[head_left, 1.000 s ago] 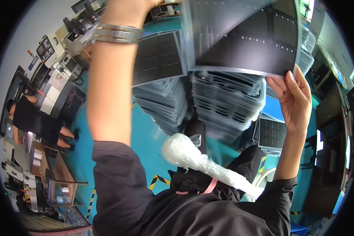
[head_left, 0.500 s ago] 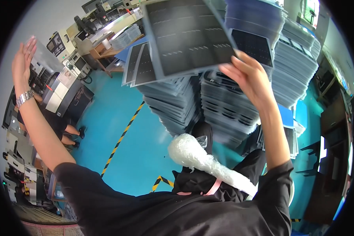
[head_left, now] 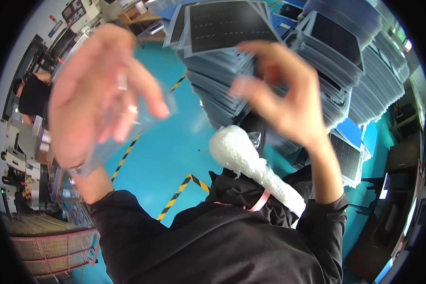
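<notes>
My left hand (head_left: 92, 90) is raised at the left, blurred, its fingers curled around a thin clear plastic film (head_left: 156, 113). My right hand (head_left: 284, 90) is in front of the stacks, thumb and fingers apart, holding nothing. Just beyond it, a dark panel with a clear border (head_left: 227, 26) lies on top of a tall stack of clear-edged sheets (head_left: 217, 85). Across my lap rests a long bundle of crumpled clear film (head_left: 236, 151), with a rounded far end.
More stacks of dark panels (head_left: 333, 42) stand to the right. Yellow-and-black tape (head_left: 180, 194) marks the blue floor. A pink-rimmed woven basket (head_left: 52, 246) stands lower left. Another person in black (head_left: 35, 97) is at the machines on the left.
The panel my right hand held is now released on the stack, and that hand is nearer me. My left hand has come inward with the film. My view has shifted.
</notes>
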### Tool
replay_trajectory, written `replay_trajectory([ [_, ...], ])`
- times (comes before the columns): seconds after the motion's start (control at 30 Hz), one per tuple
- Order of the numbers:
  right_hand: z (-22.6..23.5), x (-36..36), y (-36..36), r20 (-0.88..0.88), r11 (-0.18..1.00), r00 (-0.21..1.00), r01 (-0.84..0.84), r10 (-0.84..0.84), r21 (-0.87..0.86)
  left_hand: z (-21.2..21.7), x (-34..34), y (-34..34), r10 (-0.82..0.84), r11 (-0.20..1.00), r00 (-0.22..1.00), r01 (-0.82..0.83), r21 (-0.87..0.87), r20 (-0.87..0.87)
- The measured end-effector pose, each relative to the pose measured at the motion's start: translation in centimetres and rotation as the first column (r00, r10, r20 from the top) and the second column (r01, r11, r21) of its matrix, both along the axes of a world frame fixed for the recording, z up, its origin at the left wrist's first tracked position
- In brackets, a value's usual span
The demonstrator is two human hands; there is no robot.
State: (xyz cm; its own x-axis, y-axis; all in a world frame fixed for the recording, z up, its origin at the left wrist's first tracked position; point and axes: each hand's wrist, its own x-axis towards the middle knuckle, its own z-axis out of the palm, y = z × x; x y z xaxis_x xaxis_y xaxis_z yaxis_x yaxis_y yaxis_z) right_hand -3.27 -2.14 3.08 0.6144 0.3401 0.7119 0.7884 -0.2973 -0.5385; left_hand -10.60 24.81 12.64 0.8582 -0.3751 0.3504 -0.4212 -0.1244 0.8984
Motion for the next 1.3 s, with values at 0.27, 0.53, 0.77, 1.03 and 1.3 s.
replay_trajectory([
  [0.27, -9.3, -0.2, 6.3, -0.314, 0.777, 0.768, -0.616, 0.558, -0.125, -7.4, 0.8, -0.1, 0.001, 0.967, 0.906, -0.108, 0.229, 0.423],
  [0.53, -15.4, 1.9, 3.2, 0.101, 0.907, 0.964, -0.192, 0.246, -0.376, -19.2, -1.2, 0.0, -0.093, 0.838, 0.818, -0.244, 0.488, 0.567],
  [0.77, -26.0, 2.2, -1.0, -0.707, 0.749, 0.606, -0.642, 0.365, -0.163, -32.4, -4.0, 0.9, -0.135, 0.911, 0.983, 0.173, 0.374, -0.125],
  [1.03, -30.3, 1.1, 3.0, -0.365, 0.960, 0.931, -0.078, -0.026, -0.268, -33.7, -1.9, -5.0, 0.220, 0.691, 0.817, -0.516, 0.506, 0.533],
  [1.3, -31.5, 1.0, 2.9, -0.765, 0.959, 0.641, -0.250, 0.061, -0.133, -39.7, 0.4, -6.0, 0.209, 0.845, 0.889, -0.374, 0.383, 0.407],
])
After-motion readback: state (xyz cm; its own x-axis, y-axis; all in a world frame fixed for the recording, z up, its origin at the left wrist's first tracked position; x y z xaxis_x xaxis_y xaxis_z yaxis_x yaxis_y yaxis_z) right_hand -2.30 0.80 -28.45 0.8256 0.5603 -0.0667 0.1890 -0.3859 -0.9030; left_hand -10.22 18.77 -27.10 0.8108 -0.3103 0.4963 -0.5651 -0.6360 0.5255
